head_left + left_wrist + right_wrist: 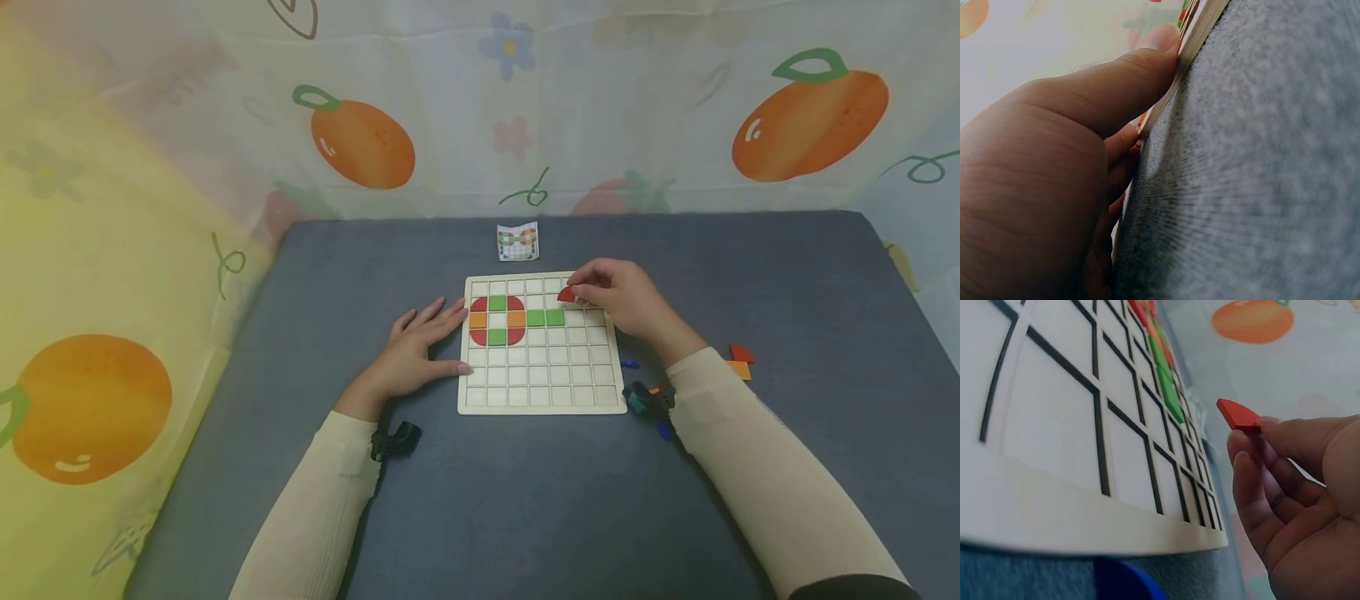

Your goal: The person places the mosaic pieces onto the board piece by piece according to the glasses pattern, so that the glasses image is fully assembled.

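Note:
A pale board [536,400] with a square grid lies on the grey table. On its left part, red, green and orange tiles [497,337] form a ring with rounded corners, and two green tiles [545,317] run rightward from it. My right hand [626,300] pinches a red quarter-round tile [1239,416] between thumb and fingers, over the upper right of the grid. My left hand [408,354] rests at the board's left edge with its fingers spread, the thumb touching the rim, as the left wrist view [1166,40] also shows.
A small printed card [517,242] with a coloured pattern lies behind the board. Loose red and orange tiles [739,370] lie to the right beside my right sleeve. Blue pieces [630,364] are near the board's right edge, partly hidden by the wrist. A patterned cloth hangs behind the table.

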`<state>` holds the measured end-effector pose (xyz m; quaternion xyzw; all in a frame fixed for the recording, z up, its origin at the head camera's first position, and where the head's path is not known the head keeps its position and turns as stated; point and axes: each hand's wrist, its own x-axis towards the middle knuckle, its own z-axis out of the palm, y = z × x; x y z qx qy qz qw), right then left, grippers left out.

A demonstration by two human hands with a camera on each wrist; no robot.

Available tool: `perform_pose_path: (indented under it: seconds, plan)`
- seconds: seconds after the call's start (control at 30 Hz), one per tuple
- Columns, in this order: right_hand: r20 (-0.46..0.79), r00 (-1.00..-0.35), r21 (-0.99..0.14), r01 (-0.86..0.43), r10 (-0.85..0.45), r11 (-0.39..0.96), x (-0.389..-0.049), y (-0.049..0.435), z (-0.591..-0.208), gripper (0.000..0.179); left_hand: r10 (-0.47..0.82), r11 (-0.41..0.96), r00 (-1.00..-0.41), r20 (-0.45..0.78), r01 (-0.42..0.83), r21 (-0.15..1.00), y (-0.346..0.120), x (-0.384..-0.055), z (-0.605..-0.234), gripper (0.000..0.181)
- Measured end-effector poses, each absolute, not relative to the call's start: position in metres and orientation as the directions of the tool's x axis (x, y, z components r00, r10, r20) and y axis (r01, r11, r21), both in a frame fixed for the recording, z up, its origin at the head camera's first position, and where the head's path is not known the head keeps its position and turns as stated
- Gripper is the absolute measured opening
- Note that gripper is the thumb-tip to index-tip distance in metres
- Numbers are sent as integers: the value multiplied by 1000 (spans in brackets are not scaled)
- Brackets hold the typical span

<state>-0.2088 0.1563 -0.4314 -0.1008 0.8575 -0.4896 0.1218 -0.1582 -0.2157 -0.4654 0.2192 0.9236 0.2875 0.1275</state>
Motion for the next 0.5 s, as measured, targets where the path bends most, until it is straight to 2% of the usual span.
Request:
perform_pose_path:
  seconds: [0.5]
  plan:
    - [-177,-928,-819,-46,-328,572,-222,144,-443,17,476,741,-871,-117,326,588,-214,-159,-465,100]
